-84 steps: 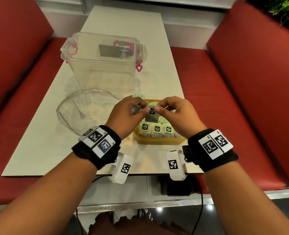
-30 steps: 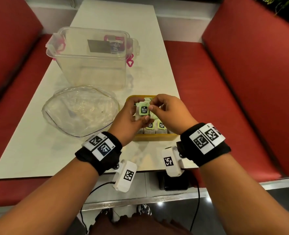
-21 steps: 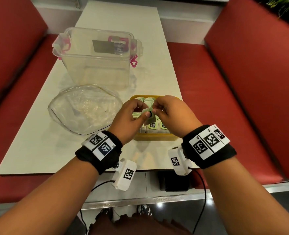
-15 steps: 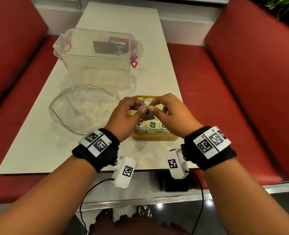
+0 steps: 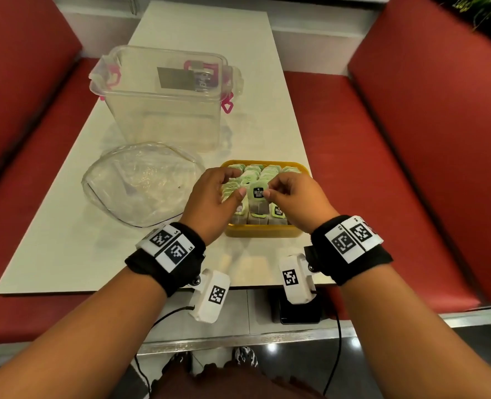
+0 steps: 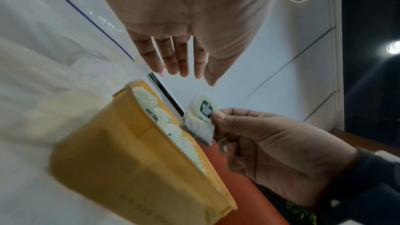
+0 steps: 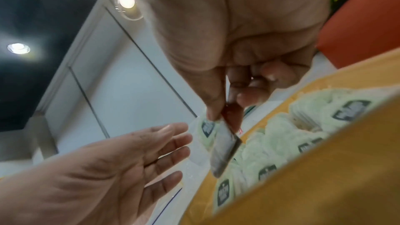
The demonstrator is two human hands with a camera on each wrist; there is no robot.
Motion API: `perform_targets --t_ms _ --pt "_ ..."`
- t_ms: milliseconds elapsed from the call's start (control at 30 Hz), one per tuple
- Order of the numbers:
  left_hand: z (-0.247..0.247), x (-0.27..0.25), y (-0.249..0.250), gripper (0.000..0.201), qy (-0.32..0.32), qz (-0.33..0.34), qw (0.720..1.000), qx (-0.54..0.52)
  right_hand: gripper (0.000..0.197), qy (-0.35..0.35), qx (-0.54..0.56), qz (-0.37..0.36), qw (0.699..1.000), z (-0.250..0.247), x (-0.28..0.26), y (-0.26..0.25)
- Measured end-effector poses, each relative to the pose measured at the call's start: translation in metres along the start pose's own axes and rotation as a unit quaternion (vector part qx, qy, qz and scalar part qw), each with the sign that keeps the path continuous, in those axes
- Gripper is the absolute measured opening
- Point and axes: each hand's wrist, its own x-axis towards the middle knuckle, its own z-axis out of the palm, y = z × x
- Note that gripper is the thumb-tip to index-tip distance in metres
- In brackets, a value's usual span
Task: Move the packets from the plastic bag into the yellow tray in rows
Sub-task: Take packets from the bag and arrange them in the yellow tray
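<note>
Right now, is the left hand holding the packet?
No, the left hand is open with straight fingers; only the right hand pinches the packet.

Both bare forearms are wearing black wristbands (image 5: 166,256), each carrying two white tags printed with black square codes. A white coded camera block (image 5: 209,296) is hanging under each wrist, trailing a thin black cable (image 5: 335,349).

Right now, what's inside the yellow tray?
The yellow tray holds rows of green-labelled packets. The right hand pinches one more packet above them. The tray floor is covered.
</note>
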Motion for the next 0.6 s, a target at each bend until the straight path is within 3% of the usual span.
perform_targets --t_ms 133,367,433,600 --pt "-0.002 -0.009 -0.008 0.038 -0.021 -0.002 0.999 0.04 0.011 -0.044 -0.004 0.06 0.997 0.011 0.002 0.014" --pt "-0.003 -0.012 -0.012 0.041 -0.035 -0.044 0.998 0.033 0.013 -0.055 -0.124 0.066 0.989 0.02 0.002 0.017" --pt "-0.002 -0.013 -0.013 0.042 -0.035 -0.055 0.997 0.039 0.024 -0.03 -0.152 0.063 0.986 0.019 -0.002 0.016" --pt "0.003 -0.018 -0.007 0.046 -0.04 -0.055 0.995 0.069 0.06 0.118 -0.264 0.056 0.956 0.007 -0.016 0.021"
